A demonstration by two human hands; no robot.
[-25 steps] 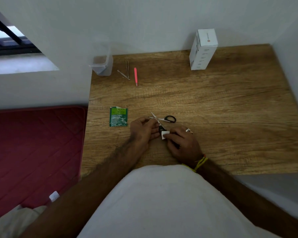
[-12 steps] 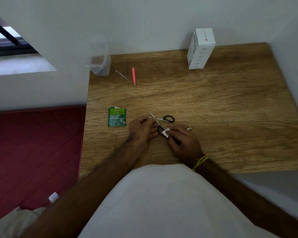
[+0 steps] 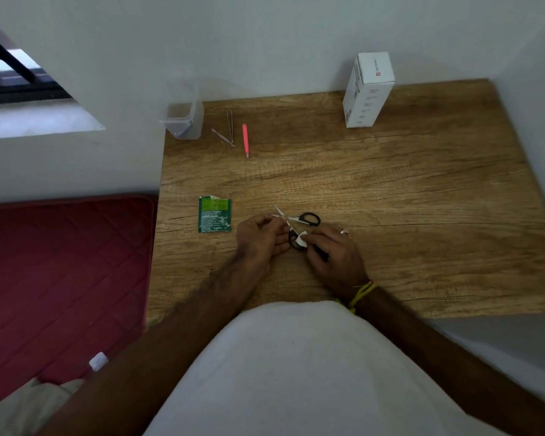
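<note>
scissors open, blade pinched in left grip; right grip pinches white pad; clear container contents unclear.

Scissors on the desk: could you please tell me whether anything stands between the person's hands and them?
Nothing blocks them. The left hand pinches the scissors at a blade. The right hand pinches a small white piece against the near black handle loop, so only that piece lies between it and the scissors.
</note>
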